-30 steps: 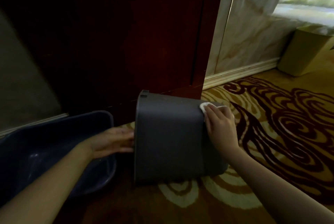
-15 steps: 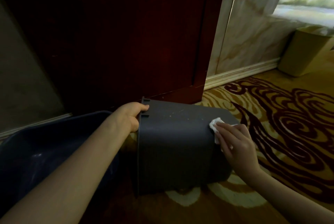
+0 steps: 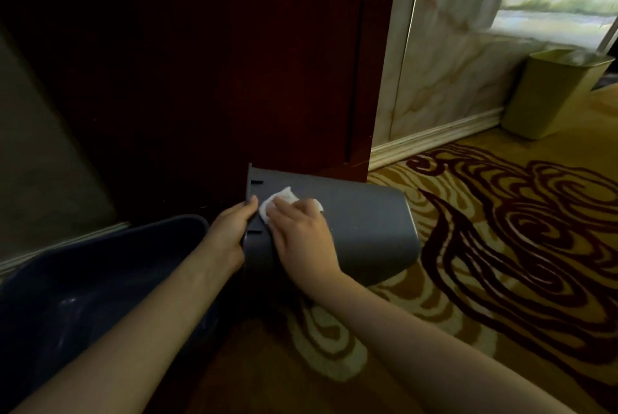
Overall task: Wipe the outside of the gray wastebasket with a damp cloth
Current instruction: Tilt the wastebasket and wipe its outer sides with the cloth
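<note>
The gray wastebasket (image 3: 364,229) lies on its side on the patterned carpet, its rim to the left and its base to the right. My left hand (image 3: 230,229) grips the rim at the left end. My right hand (image 3: 302,234) lies flat on the upper side wall close to the rim, pressing a small white cloth (image 3: 279,201) against it. Part of the cloth shows beyond my fingertips; the rest is hidden under the hand.
A dark blue plastic basin (image 3: 83,280) stands at the lower left, touching my left forearm. A dark red wooden door (image 3: 234,62) rises just behind the wastebasket. A yellow-green bin (image 3: 555,92) stands by the marble wall at the far right.
My right hand has slid the cloth leftward along the wastebasket, from near its base to near its rim. My left hand came up to grip the rim and still holds it.
</note>
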A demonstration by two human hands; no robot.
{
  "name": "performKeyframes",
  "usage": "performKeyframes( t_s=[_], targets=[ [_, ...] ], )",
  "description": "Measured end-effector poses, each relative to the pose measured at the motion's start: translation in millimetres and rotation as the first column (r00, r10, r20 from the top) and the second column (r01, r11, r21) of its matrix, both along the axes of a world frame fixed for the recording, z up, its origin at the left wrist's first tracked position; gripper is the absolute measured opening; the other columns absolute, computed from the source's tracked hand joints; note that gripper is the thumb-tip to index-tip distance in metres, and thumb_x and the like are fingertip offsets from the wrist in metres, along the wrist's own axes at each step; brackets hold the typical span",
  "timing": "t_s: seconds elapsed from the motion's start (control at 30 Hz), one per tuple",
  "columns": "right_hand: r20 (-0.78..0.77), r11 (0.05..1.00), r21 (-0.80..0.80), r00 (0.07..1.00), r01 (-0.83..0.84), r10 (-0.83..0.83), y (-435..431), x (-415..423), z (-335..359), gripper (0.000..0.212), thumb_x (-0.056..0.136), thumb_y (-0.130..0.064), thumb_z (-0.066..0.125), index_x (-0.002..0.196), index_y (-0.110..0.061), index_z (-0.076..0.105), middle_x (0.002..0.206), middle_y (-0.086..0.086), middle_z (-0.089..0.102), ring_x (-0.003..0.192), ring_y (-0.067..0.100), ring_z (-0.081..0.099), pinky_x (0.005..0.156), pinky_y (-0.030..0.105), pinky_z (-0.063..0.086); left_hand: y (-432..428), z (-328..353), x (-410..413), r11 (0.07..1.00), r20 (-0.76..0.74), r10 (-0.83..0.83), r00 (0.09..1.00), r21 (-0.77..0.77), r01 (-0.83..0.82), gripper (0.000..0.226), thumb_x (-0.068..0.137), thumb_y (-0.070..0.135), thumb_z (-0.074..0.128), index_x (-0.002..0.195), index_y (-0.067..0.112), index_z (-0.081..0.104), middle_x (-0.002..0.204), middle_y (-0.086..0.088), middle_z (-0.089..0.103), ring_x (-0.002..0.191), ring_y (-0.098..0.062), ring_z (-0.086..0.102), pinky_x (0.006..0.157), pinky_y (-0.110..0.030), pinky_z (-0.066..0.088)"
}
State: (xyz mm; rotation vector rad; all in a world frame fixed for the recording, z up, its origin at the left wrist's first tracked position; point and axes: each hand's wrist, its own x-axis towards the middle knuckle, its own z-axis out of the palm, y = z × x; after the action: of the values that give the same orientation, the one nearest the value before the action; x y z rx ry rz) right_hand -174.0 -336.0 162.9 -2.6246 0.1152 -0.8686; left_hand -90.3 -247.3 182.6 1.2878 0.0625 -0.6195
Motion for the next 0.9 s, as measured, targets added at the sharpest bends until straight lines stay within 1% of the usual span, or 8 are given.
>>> performKeyframes(
  t_s=[0.13, 0.3, 0.47, 0.57, 0.67, 0.77, 0.83, 0.9],
  targets=[
    [-0.091, 0.997, -0.063, 0.995, -0.046, 0.04, -8, -9, -23, 0.034, 0.09, -0.016, 0.052, 0.123, -0.018, 0.057, 0.133, -0.001, 0.055, 0.117, 0.019, 0.046, 0.095, 0.037, 0.041, 11, -20, 2, 0.998, 0.028, 0.067, 0.997, 0.015, -0.068, 0.026, 0.097, 0.028, 0.043, 0.103, 0.011, 0.062, 0.089, -0.013, 0.067, 0.078, -0.025, 0.064, 0.072, -0.038, 0.053],
    [-0.117, 0.976, -0.009, 0.969, 0.217, -0.217, -72, -41, -42, 0.04, 0.091, -0.019, 0.05, 0.131, -0.024, 0.051, 0.137, -0.005, 0.053, 0.12, 0.015, 0.044, 0.101, 0.036, 0.039, 10, -20, 3, 0.994, 0.053, 0.095, 0.994, 0.043, -0.098, 0.016, 0.095, 0.031, 0.047, 0.088, 0.026, 0.06, 0.089, -0.006, 0.067, 0.079, -0.024, 0.065, 0.059, -0.035, 0.05],
    [-0.106, 0.919, 0.029, 0.915, 0.394, -0.389, -130, -78, -55, 0.037, 0.091, -0.012, 0.052, 0.128, -0.018, 0.055, 0.132, 0.003, 0.057, 0.113, 0.026, 0.047, 0.088, 0.033, 0.041, 11, -21, 1, 0.996, 0.076, 0.068, 0.995, 0.051, -0.072, 0.016, 0.095, 0.03, 0.047, 0.103, 0.023, 0.058, 0.092, -0.006, 0.067, 0.084, -0.025, 0.065, 0.064, -0.036, 0.052],
    [-0.073, 0.877, 0.182, 0.895, 0.445, -0.439, -143, -74, -53, 0.03, 0.094, -0.016, 0.046, 0.12, -0.019, 0.06, 0.124, 0.002, 0.063, 0.111, 0.023, 0.052, 0.088, 0.026, 0.032, 13, -23, 1, 0.997, 0.081, 0.064, 0.995, 0.046, -0.067, 0.015, 0.095, 0.031, 0.047, 0.096, 0.024, 0.061, 0.093, -0.006, 0.068, 0.085, -0.025, 0.065, 0.065, -0.037, 0.052],
    [0.001, 0.811, 0.327, 0.858, 0.485, -0.514, -127, -53, -38, 0.028, 0.093, -0.02, 0.045, 0.115, -0.02, 0.062, 0.113, 0.001, 0.066, 0.109, 0.02, 0.054, 0.088, 0.026, 0.032, 9, -24, 1, 0.998, 0.073, 0.064, 0.995, 0.006, -0.065, 0.017, 0.095, 0.031, 0.047, 0.089, 0.025, 0.062, 0.094, -0.006, 0.069, 0.087, -0.025, 0.067, 0.067, -0.038, 0.054],
    [0.071, 0.917, 0.273, 0.945, 0.291, -0.321, -73, -28, -18, 0.028, 0.091, -0.022, 0.046, 0.116, -0.023, 0.059, 0.11, -0.004, 0.064, 0.105, 0.011, 0.053, 0.085, 0.019, 0.032, -1, -26, -4, 0.997, 0.046, 0.068, 0.997, -0.035, -0.067, 0.017, 0.093, 0.031, 0.05, 0.089, 0.023, 0.065, 0.088, -0.005, 0.073, 0.082, -0.023, 0.07, 0.065, -0.035, 0.054],
    [0.089, 0.99, 0.118, 0.992, 0.081, -0.092, -29, -14, -16, 0.026, 0.087, -0.022, 0.05, 0.111, -0.022, 0.06, 0.108, -0.003, 0.066, 0.097, 0.011, 0.054, 0.082, 0.021, 0.039, -6, -28, -8, 0.997, 0.017, 0.052, 0.999, -0.054, -0.051, 0.024, 0.092, 0.033, 0.051, 0.091, 0.016, 0.067, 0.086, -0.008, 0.071, 0.076, -0.021, 0.069, 0.064, -0.033, 0.053],
    [0.041, 0.996, -0.075, 0.997, -0.055, 0.058, 2, -11, -27, 0.03, 0.081, -0.015, 0.061, 0.111, -0.018, 0.061, 0.113, -0.001, 0.066, 0.095, 0.017, 0.055, 0.081, 0.032, 0.048, -8, -29, -10, 0.998, -0.031, 0.019, 0.999, -0.064, -0.021, 0.037, 0.092, 0.039, 0.049, 0.101, 0.008, 0.066, 0.087, -0.011, 0.066, 0.074, -0.022, 0.065, 0.063, -0.031, 0.052]
  ],
)
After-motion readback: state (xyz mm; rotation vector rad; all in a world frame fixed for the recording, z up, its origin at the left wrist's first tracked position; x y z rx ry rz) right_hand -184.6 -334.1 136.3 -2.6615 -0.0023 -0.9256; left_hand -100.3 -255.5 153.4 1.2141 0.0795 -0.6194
